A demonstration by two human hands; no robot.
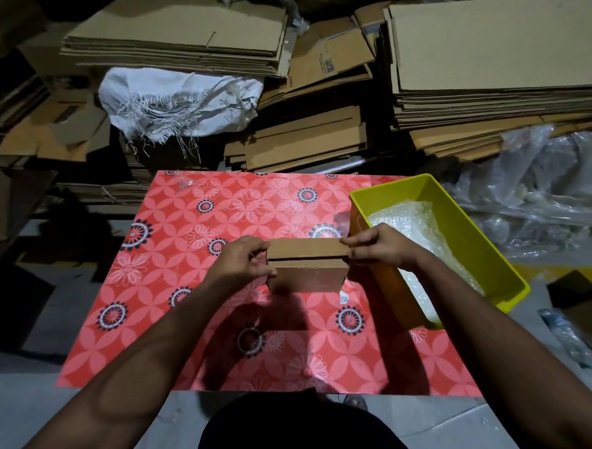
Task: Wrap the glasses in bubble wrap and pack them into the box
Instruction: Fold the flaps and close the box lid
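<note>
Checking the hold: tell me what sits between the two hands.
In the head view, the small cardboard box sits between the left hand and right hand, each gripping one end above the red patterned mat.

The box (308,266) sits mid-mat (188,287), between the left hand (243,261) and right hand (382,246). The bin (465,229) stands right of it, bubble wrap (411,223) inside. Cardboard stacks (329,88) lie behind.

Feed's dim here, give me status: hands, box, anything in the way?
Left hand and right hand grip the cardboard box ends. Box over red mat. Yellow bin close right, holding bubble wrap.
</note>
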